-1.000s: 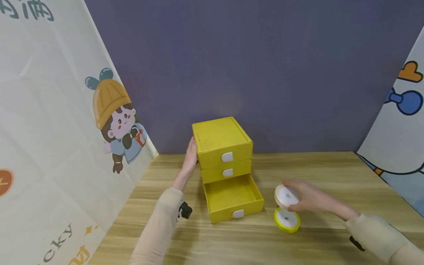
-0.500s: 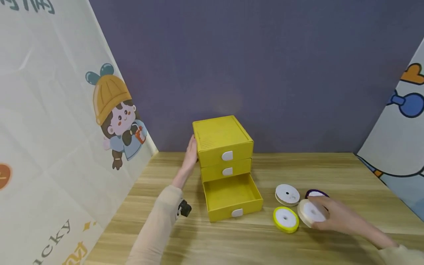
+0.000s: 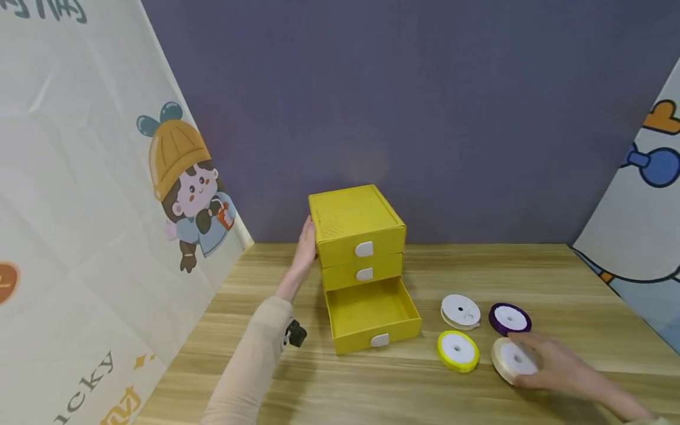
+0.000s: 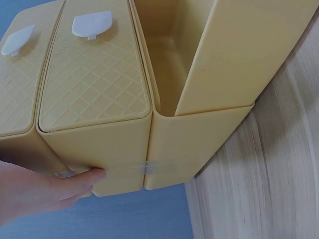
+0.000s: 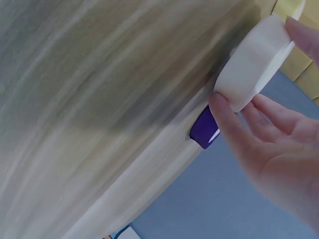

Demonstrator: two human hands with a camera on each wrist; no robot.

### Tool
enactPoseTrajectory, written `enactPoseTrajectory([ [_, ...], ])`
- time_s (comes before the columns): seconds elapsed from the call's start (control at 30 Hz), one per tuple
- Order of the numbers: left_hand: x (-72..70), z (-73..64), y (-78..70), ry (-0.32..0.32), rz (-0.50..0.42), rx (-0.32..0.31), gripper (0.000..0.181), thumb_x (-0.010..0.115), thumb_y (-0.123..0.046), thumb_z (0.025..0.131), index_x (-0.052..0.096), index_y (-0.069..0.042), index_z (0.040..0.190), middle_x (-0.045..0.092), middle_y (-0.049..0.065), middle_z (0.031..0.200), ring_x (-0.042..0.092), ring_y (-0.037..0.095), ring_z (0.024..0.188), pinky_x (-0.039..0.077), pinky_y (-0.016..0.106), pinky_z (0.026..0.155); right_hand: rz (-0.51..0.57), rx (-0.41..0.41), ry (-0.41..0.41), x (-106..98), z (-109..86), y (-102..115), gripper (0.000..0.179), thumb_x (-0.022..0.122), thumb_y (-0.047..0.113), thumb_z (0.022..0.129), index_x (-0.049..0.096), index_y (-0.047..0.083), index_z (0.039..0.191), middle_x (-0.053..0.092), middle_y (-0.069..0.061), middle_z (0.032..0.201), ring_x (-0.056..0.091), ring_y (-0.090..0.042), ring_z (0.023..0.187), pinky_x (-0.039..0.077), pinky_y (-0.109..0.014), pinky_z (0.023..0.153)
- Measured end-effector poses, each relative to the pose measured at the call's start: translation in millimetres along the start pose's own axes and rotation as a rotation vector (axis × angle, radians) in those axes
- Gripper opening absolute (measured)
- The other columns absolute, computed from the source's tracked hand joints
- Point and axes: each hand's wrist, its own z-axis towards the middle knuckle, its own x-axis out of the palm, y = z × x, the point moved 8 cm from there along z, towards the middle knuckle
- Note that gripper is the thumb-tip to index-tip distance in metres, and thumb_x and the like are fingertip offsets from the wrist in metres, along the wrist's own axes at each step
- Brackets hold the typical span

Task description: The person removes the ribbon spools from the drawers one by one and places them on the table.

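Note:
In the head view my right hand grips a cream ribbon spool low over the tabletop. The right wrist view shows the thumb and fingers pinching this wide spool by opposite edges. Just behind it lies a spool of purple ribbon, and to its left a yellow ribbon spool. A white spool lies behind the yellow one. My left hand rests with extended fingers against the left side of a yellow drawer cabinet.
The cabinet's bottom drawer is pulled out with nothing in it; the two drawers above it are closed. A dark blue panel rises behind the wooden table. Printed white sheets hang at both sides.
My right hand has carried the cream spool rightward and toward me, lowering it beside the others. The white and purple spools have come into sight. My left hand stays on the cabinet.

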Motion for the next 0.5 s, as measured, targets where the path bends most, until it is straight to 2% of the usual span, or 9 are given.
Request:
enactPoseTrajectory([
  [0.17,-0.5,0.1,-0.3,0.012,0.011,-0.018,0.061,0.014,-0.044,0.109,-0.001,-0.016,0.161,-0.001,0.006,0.17,-0.001,0.025,0.157,0.001,0.047,0.129,0.035,0.038,0.035,6.5,0.5,-2.9,0.083,0.091,0.033,0.063,0.06,-0.011,0.126,0.061,-0.035,0.124,0.058,-0.053,0.113,0.047,-0.069,0.09],
  [0.5,-0.4,-0.8,-0.3,0.022,0.005,-0.023,0.06,0.015,-0.042,0.109,-0.001,-0.016,0.161,-0.002,0.005,0.17,-0.001,0.026,0.157,0.002,0.048,0.129,0.024,0.012,-0.036,7.5,0.1,-1.2,0.082,0.092,0.028,0.058,0.06,-0.011,0.124,0.062,-0.034,0.12,0.06,-0.051,0.109,0.048,-0.068,0.088],
])
